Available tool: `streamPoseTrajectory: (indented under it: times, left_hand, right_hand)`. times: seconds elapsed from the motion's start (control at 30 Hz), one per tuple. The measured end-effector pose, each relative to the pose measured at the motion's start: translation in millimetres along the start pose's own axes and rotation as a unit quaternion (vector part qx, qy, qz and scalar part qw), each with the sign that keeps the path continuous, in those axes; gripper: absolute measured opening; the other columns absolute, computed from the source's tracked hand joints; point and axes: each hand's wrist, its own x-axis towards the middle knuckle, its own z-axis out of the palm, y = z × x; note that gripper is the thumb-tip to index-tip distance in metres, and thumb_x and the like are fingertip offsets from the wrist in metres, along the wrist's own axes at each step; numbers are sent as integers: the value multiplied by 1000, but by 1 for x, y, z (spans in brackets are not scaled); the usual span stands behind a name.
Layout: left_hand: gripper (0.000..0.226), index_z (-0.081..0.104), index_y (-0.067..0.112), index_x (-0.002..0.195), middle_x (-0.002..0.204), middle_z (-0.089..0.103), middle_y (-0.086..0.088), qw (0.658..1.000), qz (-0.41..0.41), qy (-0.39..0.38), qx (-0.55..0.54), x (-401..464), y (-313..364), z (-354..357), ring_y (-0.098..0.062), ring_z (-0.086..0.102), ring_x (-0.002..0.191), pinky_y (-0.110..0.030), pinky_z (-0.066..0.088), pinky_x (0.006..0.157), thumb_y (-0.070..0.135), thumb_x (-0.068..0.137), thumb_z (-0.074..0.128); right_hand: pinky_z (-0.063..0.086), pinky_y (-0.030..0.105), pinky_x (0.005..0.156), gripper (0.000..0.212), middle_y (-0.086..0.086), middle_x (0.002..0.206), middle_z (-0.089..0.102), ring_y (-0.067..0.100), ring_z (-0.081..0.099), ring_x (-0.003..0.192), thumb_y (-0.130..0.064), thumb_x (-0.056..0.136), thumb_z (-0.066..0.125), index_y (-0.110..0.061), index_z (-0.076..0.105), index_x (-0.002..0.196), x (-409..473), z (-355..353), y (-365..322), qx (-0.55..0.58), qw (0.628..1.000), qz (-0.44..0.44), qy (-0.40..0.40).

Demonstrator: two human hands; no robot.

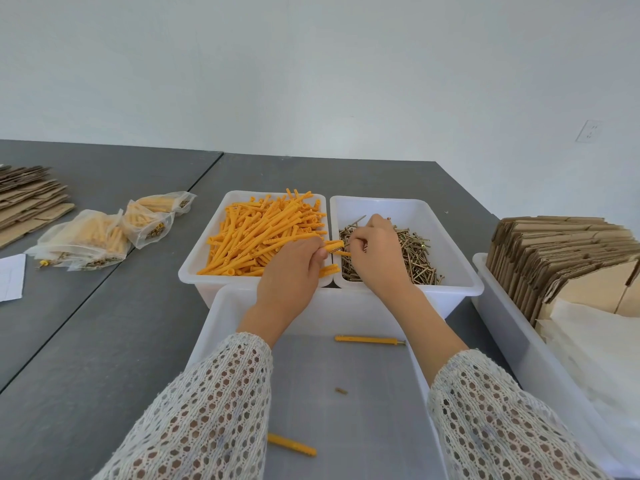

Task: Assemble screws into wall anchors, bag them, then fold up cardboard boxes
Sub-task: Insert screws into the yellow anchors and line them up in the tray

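A white bin [207, 244] holds a heap of orange wall anchors [263, 230]. Beside it on the right, a second white bin [450, 237] holds brass screws [415, 258]. My left hand [291, 275] grips several orange anchors [334, 245] over the seam between the two bins. My right hand [374, 251] is curled over the screw pile and pinches a screw close to the anchor tips. In the near white bin [221, 327] lie two assembled anchors [369, 340] [292, 444] and a small loose piece [341, 390].
Several filled clear bags [104, 233] lie on the grey table at the left, near a stack of flat cardboard [27, 199] and a white paper [12, 277]. A white tray [502, 306] at the right holds upright folded cardboard [561, 251] and white sheets.
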Motion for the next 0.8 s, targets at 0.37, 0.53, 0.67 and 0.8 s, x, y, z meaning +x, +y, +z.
streamPoseTrajectory:
  times: [0.37,0.53,0.67,0.8]
  left_hand:
    - [27,56,14,84,74,56,2,1000,-11,-3,-24,0,0,-3,-19,52,70,-44,46,62,22,106,41]
    - [26,55,15,84,74,56,3,1000,-12,1,-18,0,0,-2,-18,51,69,-43,47,63,22,106,41]
    - [29,55,13,83,73,56,1,1000,-13,1,-17,0,-1,-2,-19,51,68,-46,46,63,22,106,41]
    - [30,55,12,82,72,57,0,1000,-13,5,-20,0,-2,-1,-20,52,67,-48,46,63,23,106,41]
  right_hand:
    - [41,33,64,30,13,79,48,24,49,76,-3,91,45,2,64,70,2,-1,1,35,995,70,63]
    - [42,33,64,33,17,80,51,28,52,74,-1,92,43,3,65,68,4,-4,4,57,984,126,112]
    - [32,22,61,31,12,77,46,24,48,76,-2,93,45,2,65,69,1,-1,2,34,992,81,86]
    - [29,13,60,30,12,78,47,22,47,77,-3,93,46,1,66,71,1,-1,3,31,993,79,84]
